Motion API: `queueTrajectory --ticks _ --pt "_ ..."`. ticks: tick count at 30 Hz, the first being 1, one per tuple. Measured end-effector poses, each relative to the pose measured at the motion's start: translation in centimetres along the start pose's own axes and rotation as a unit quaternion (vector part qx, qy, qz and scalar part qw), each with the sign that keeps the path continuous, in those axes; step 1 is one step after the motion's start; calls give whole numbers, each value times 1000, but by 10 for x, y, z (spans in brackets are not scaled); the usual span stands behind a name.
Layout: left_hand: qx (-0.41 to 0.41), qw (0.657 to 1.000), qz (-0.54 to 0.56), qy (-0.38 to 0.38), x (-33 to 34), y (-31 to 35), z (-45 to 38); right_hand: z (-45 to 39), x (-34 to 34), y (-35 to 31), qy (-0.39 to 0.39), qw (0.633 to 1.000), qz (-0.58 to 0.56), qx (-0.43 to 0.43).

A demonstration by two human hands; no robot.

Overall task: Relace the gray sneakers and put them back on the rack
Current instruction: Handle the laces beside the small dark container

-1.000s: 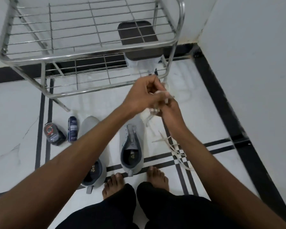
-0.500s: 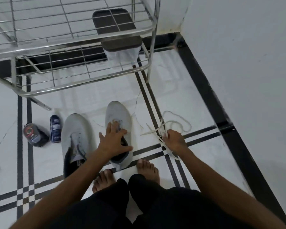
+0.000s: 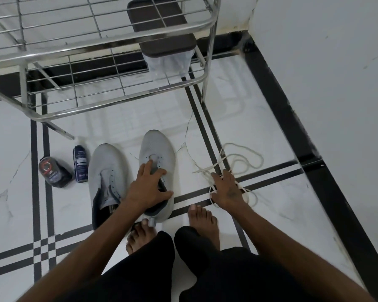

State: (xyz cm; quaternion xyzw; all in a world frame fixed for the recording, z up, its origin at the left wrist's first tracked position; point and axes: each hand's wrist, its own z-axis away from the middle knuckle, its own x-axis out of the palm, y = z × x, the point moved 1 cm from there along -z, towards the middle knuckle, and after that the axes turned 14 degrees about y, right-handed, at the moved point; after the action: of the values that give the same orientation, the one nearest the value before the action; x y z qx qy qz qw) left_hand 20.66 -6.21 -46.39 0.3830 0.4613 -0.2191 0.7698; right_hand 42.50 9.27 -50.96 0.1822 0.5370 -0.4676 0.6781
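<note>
Two gray sneakers stand side by side on the white floor, toes toward the rack, both without laces. My left hand point(image 3: 150, 185) grips the right sneaker point(image 3: 156, 149) over its tongue and collar, thumb across the opening. The left sneaker point(image 3: 106, 164) stands untouched beside it. White laces point(image 3: 241, 158) lie in loose loops on the floor to the right. My right hand point(image 3: 226, 188) is down on them, with strands running between its fingers and thumb. The steel wire rack point(image 3: 118, 100) stands just beyond the sneakers.
A clear container with a brown lid point(image 3: 162, 29) sits on the rack's lower shelf. Two small dark bottles point(image 3: 80, 164) point(image 3: 52, 173) lie left of the sneakers. My bare feet point(image 3: 202, 223) are right behind the shoes. A white wall point(image 3: 325, 62) closes the right side.
Both hands were raised together holding the laces a second ago. They have dropped to the floor: the left onto the right sneaker, the right down with the laces.
</note>
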Motion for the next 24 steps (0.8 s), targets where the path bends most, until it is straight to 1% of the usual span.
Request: queueTrajectory --ticks 3,7,9,12,15,18,20,21,22,24 --pt "35 998 -52 26 2 5 -2 4 1 -3 24 999 17 -40" --pt "74 994 -62 57 -1 10 -9 -1 -6 -1 93 990 78 -67" --pt "78 994 -40 70 -6 14 -14 -5 -7 1 87 989 98 -74" --pt "74 994 -10 75 -21 23 -18 -11 -8 4 49 993 88 -63" --pt "78 992 40 96 -41 28 -23 -14 -23 -3 50 993 80 -68" --pt "53 983 108 140 -65 32 -30 -22 -58 -29 74 995 -7 -67" --pt "27 968 174 178 -89 39 -36 -32 -94 -56 111 987 -106 -42" --pt "10 958 213 193 -102 42 -41 -39 -113 -71 133 974 -183 -18" --pt "-8 946 250 207 -116 47 -47 -46 -135 -88 154 949 -274 11" --pt "-39 921 312 231 -141 56 -60 -60 -181 -121 182 881 -434 59"
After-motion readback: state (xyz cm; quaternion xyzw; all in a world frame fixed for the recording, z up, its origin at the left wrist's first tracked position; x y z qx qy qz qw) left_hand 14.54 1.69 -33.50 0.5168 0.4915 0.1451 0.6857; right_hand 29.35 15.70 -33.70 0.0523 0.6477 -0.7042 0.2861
